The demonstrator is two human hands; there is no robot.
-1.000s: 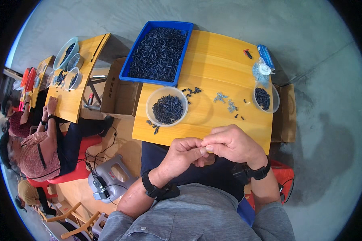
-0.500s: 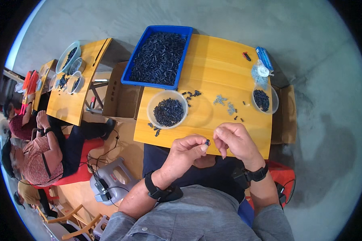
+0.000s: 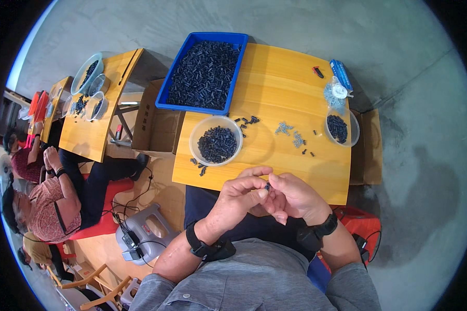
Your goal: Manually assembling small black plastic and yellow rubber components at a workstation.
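Observation:
Above the table's near edge, my left hand [image 3: 238, 197] pinches a small dark plastic part [image 3: 268, 186] between thumb and forefinger. My right hand [image 3: 299, 197] meets it there, its fingers curled and closed at the part; anything between them is hidden. Beyond the left hand stands a round clear tub [image 3: 216, 140] of similar dark parts, with a few loose dark pieces [image 3: 198, 166] beside it. Small clear pieces [image 3: 284, 128] lie in loose groups mid-table. At the right edge, another clear tub [image 3: 337, 129] holds more dark parts.
A blue tray [image 3: 235, 72] heaped with dark parts overhangs the table's far left corner. At far right are a clear bag [image 3: 335, 95], a blue box [image 3: 341, 75] and a red-black tool [image 3: 318, 72]. Cardboard boxes [image 3: 155, 119] flank the table. Seated people [image 3: 52, 202] are at left.
My right hand has come left and down against the left hand, its fingers now at the dark part. My left hand has stayed nearly in place, still pinching it.

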